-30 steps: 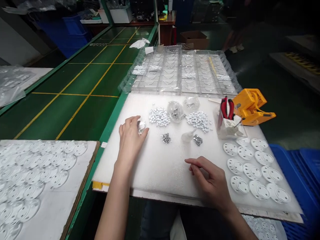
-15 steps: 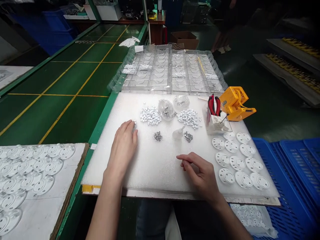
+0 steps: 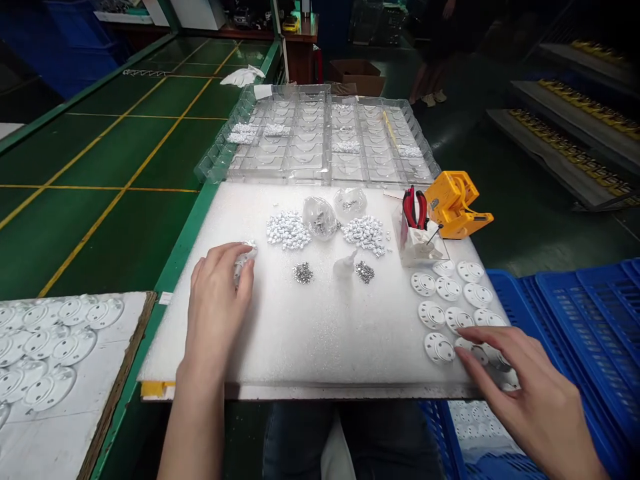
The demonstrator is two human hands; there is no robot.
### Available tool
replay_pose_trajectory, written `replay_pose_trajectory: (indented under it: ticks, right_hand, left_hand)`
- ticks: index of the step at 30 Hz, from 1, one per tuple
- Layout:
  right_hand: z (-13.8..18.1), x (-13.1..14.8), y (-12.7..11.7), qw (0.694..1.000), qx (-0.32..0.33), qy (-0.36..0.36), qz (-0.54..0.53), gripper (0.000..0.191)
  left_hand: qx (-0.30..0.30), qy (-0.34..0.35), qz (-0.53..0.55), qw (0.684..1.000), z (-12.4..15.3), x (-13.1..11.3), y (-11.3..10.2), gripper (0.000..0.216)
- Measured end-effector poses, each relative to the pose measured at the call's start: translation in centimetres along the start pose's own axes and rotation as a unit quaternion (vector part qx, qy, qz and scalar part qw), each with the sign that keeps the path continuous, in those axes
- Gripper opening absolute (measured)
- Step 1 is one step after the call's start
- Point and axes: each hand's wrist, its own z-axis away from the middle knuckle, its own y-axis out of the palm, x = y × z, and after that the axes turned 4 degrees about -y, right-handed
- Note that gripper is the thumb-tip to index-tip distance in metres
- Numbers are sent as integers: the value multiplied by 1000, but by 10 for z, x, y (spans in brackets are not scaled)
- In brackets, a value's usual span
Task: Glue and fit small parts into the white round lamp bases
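My left hand [image 3: 220, 287] rests on the left side of the white foam sheet [image 3: 310, 340], its thumb and fingers curled round a white plastic disc [image 3: 245, 259] that it partly covers. Over at the right, my right hand [image 3: 535, 373] is open above rows of white discs with small holes, its thumb and forefinger apart near one disc [image 3: 470, 350]. Some of those discs are hidden beneath it. Between the hands lie two heaps of small white pieces [image 3: 289, 230] and two little piles of metal parts [image 3: 303, 273]. A small translucent bottle [image 3: 344, 267] stands near them.
Clear bags [image 3: 320, 219] lie behind the piles. A clear box with red-handled pliers [image 3: 415, 207] stands by a yellow tape dispenser [image 3: 457, 207]. Clear compartment trays [image 3: 310, 147] sit at the back. Blue crates [image 3: 575, 313] stand right; a board of discs [image 3: 90, 427] left.
My right hand has moved from the middle of the sheet to the discs on the right and opened. My left hand has shifted slightly, showing more of its disc. The view has turned right.
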Motion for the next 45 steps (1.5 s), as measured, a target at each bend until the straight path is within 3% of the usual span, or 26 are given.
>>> replay_pose_trajectory:
  ticks: [3, 7, 9, 12, 15, 19, 22, 25, 29, 35, 45]
  right_hand:
    - [13, -18, 3, 996, 61, -42, 43, 38]
    - [23, -24, 12, 993, 99, -51, 48, 39]
    - [23, -19, 16, 994, 95, -47, 37, 36]
    - [16, -5, 23, 995, 88, -47, 8, 31]
    - [4, 11, 33, 995, 76, -48, -34, 25]
    - [-12, 29, 40, 992, 58, -31, -105, 18]
    - [-22, 38, 39, 982, 65, -21, -174, 13]
    - [-39, 40, 42, 974, 41, 25, -221, 15]
    - [-69, 37, 59, 980, 25, 71, -184, 10]
    - [-94, 30, 88, 990, 69, 21, -119, 11]
    - [-95, 27, 99, 995, 61, 7, -76, 18]
  left_hand:
    - [-35, 29, 83, 995, 29, -26, 6, 22]
    - [21, 139, 226, 964, 81, -62, 36, 18]
    - [88, 178, 266, 943, 104, -76, 53, 21]
    - [166, 254, 242, 922, 123, -89, 72, 26]
    - [173, 293, 185, 922, 125, -93, 79, 35]
    - [217, 232, 221, 922, 111, -90, 78, 29]
    - [259, 174, 293, 904, 99, -86, 76, 20]
    - [219, 91, 384, 892, 90, -81, 75, 7]
    - [147, 17, 451, 880, 85, -73, 73, 14]
    - [116, 14, 490, 864, 89, -69, 72, 26]
    - [99, -7, 505, 858, 90, -67, 75, 22]
